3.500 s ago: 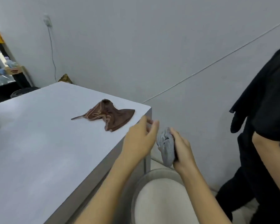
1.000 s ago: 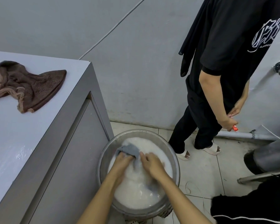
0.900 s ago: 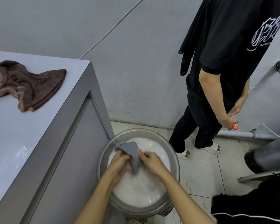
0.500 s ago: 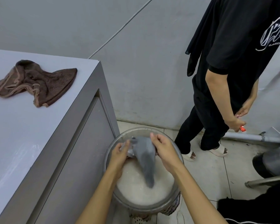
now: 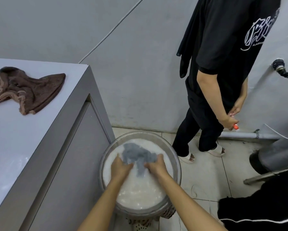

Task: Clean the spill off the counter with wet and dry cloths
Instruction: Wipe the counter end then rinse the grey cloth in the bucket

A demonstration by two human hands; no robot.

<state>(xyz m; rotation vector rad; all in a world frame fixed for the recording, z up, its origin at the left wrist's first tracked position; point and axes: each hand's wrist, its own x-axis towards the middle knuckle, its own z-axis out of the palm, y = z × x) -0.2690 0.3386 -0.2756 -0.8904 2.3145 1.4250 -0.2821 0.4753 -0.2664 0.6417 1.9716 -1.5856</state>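
Tiled floor, basin, both hands gripping grey cloth between them

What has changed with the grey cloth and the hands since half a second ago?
The grey cloth, lifted above the water half a second ago, has gone back down into the basin. The left hand and right hand still grip it, now lower. The brown cloth stays on the counter.
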